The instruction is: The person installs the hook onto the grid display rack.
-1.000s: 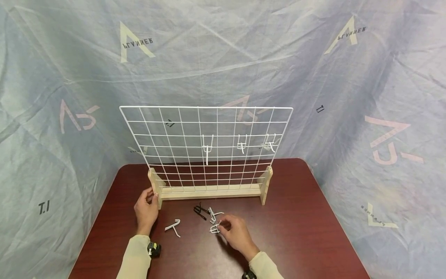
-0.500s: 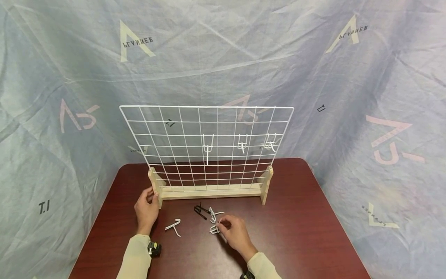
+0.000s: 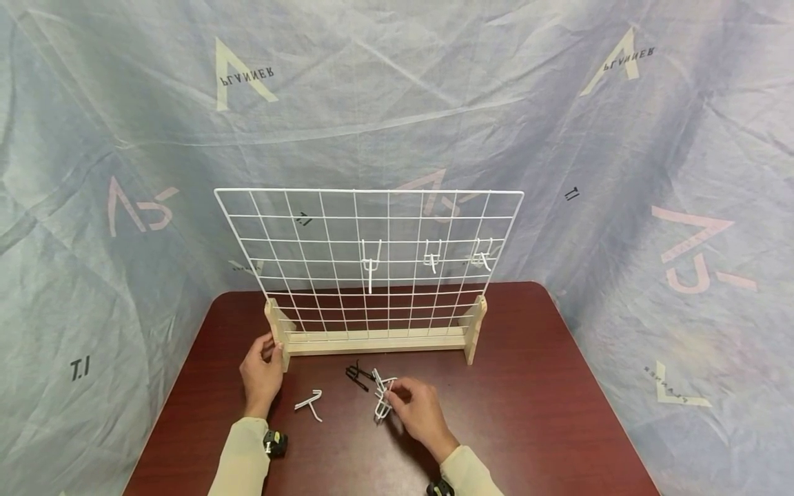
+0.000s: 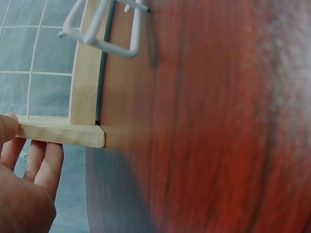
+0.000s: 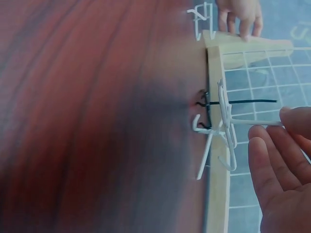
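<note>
My left hand (image 3: 260, 374) grips the left wooden upright (image 3: 276, 324) of a stand holding a white wire grid panel (image 3: 371, 241). In the left wrist view, the thumb lies on one side of that upright and the fingers on the other. My right hand (image 3: 423, 415) pinches a white wire hook (image 3: 382, 412) by its straight prong, between thumb and fingers. Its bent wire frame (image 5: 226, 116) points away from the fingertips in the right wrist view. Another white hook (image 5: 204, 154) overlaps it there, and a black hook (image 3: 356, 376) lies just beyond on the table.
Three white hooks hang on the grid, at centre (image 3: 370, 265), right of centre (image 3: 431, 257) and far right (image 3: 481, 257). A loose white hook (image 3: 309, 403) lies between the hands on the dark red table (image 3: 527, 413). Grey printed cloth (image 3: 384, 89) surrounds the table.
The white hook in my right hand has tilted and turned, its frame now standing more upright. My left hand has stayed in place on the upright.
</note>
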